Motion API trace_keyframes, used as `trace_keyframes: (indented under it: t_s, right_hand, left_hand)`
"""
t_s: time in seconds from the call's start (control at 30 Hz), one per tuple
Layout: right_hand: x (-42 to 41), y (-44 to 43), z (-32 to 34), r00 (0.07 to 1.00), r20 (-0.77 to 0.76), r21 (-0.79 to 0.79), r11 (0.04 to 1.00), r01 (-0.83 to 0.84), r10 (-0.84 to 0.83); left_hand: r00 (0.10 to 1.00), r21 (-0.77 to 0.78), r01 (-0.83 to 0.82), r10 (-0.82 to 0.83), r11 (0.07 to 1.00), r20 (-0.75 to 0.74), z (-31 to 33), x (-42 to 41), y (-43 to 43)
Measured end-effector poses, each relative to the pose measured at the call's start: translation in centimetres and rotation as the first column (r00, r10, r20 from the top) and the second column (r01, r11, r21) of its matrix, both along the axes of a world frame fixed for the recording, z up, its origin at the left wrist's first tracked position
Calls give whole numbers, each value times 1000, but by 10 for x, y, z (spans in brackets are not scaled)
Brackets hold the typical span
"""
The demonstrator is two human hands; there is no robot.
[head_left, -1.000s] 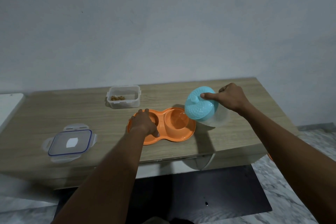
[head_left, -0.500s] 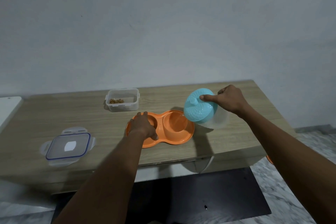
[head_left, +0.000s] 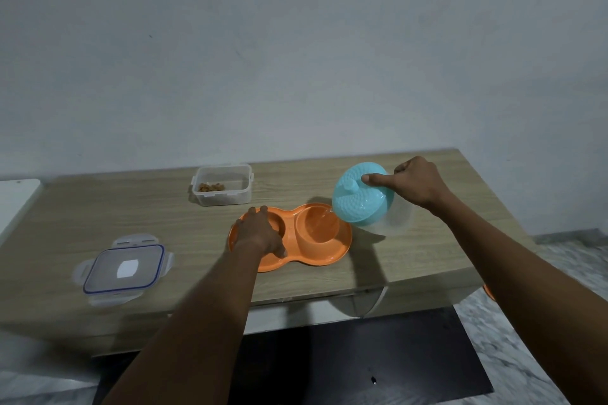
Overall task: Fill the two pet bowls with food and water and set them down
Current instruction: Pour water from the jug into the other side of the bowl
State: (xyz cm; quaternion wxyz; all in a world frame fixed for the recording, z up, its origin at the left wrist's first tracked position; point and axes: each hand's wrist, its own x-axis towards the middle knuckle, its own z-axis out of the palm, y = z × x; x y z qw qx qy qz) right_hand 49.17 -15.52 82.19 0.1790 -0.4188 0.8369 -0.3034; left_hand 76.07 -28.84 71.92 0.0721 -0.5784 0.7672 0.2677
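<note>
An orange double pet bowl (head_left: 332,255) sits on the wooden table (head_left: 131,217). My left hand (head_left: 258,233) rests over its left bowl and grips the rim, hiding what is inside. My right hand (head_left: 416,184) holds a clear jug with a turquoise lid (head_left: 362,199), tilted leftward over the right bowl (head_left: 316,228). A thin stream of water runs from the jug's edge into that bowl. My index finger presses on the lid.
A clear food container (head_left: 223,189) with a little brown kibble stands behind the bowls. Its blue-rimmed lid (head_left: 123,268) lies at the front left. A white surface (head_left: 14,204) adjoins the table's left end. A dark mat (head_left: 362,362) covers the floor below.
The jug stays tilted over the right bowl, now with a water stream visible. My left hand has stayed on the left bowl. The camera has tilted slightly upward.
</note>
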Motion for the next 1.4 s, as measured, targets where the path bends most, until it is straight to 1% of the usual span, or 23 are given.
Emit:
trace_keyframes:
  t_s: [0.27, 0.43, 0.57, 0.7, 0.87, 1.03, 1.17, 1.33, 1.4]
  right_hand:
    - [-5, 6, -5, 997, 73, -26, 999, 27, -25]
    - [-10, 11, -7, 971, 231, -105, 990, 94, -68]
    - [-15, 5, -11, 928, 361, -193, 966, 171, -93]
    - [-15, -12, -17, 883, 459, -237, 943, 234, -104]
    - [-7, -44, -32, 838, 531, -240, 925, 293, -127]
    - [5, -76, -50, 788, 605, -230, 920, 316, -120]
    - [11, -95, -56, 739, 661, -235, 899, 370, -131]
    - [11, -118, -66, 754, 646, -232, 910, 343, -120]
    - [11, -122, -69, 737, 664, -225, 907, 355, -124]
  left_hand:
    - [1000, -2, 4, -4, 1000, 3, 0, -1, 1]
    - [1000, -9, 2, -2, 1000, -6, -3, 0, -1]
    - [1000, -13, -5, 5, 1000, -18, -4, 0, -1]
    - [1000, -18, -6, 6, 1000, -24, -4, -1, -1]
    - [1000, -40, 3, -4, 999, -13, -2, -1, 1]
    - [1000, -47, 1, -2, 999, -20, -5, 1, 1]
    - [999, -43, -14, 12, 999, -45, -9, 1, -1]
    - [998, -34, -14, 12, 999, -65, -12, 2, -2]
    - [998, -42, -8, 5, 999, -64, -14, 2, -3]
